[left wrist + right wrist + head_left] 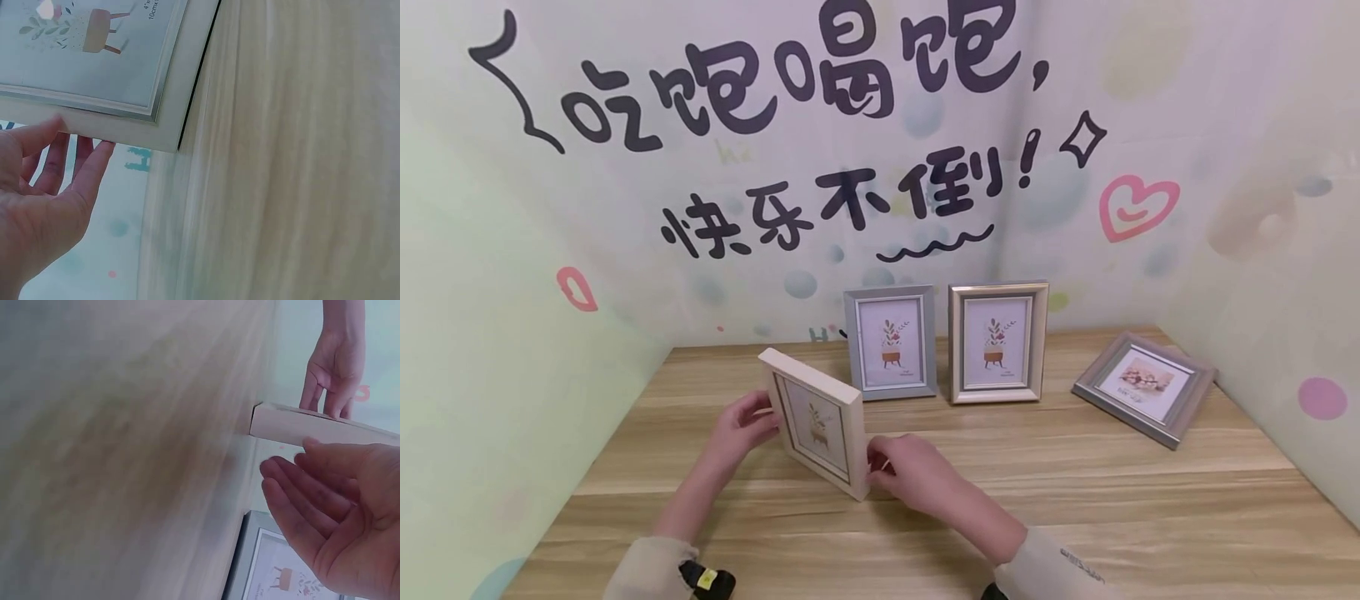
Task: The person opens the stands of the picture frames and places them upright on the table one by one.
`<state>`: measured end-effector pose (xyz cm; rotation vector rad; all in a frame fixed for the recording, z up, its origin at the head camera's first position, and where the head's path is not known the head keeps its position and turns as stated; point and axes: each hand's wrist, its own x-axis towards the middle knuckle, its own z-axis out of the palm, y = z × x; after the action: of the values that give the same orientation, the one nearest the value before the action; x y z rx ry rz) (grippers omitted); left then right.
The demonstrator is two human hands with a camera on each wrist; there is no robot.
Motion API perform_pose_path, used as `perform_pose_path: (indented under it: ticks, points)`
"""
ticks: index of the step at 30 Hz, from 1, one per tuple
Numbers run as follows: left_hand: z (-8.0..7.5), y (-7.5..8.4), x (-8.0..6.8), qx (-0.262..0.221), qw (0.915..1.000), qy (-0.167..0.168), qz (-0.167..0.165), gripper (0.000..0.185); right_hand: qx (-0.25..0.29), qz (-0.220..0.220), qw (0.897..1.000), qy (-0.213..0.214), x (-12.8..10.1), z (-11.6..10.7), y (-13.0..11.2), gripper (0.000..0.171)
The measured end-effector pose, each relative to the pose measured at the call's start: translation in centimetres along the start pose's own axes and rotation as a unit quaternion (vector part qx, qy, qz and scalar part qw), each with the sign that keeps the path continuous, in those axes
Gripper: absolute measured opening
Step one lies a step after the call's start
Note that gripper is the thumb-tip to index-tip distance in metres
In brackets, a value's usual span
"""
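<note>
On the light wooden tabletop (1075, 500), in front of the grey frame (891, 342) and gold frame (997, 342), a cream wooden picture frame (816, 421) stands upright. Left hand (741, 433) touches its far edge, fingers straight; right hand (910, 475) touches its near edge, fingers relaxed.

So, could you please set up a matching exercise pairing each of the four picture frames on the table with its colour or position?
Things:
1. cream frame
2. grey-blue frame
3. gold frame
4. silver frame

States:
A. lying flat on the table
B. upright, right of the grey-blue one
C. upright between both hands
D. upright, left of the gold one

Pairs: 1-C, 2-D, 3-B, 4-A
</note>
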<state>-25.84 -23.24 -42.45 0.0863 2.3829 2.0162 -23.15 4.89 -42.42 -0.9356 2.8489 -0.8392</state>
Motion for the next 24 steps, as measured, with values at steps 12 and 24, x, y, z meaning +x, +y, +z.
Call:
perform_pose_path:
  ticks: [12, 24]
  points:
    - [0.4, 0.5, -1.8, 0.034, 0.9984, 0.040, -0.024, 0.046, 0.207, 0.053, 0.977, -0.003, -1.7, -0.9, -1.2, 0.039]
    - [1.3, 1.2, -2.8, 0.043, 0.9935, 0.096, -0.043, 0.045, 0.376, 0.027, 0.924, -0.058, -2.9, -0.9, -2.4, 0.082]
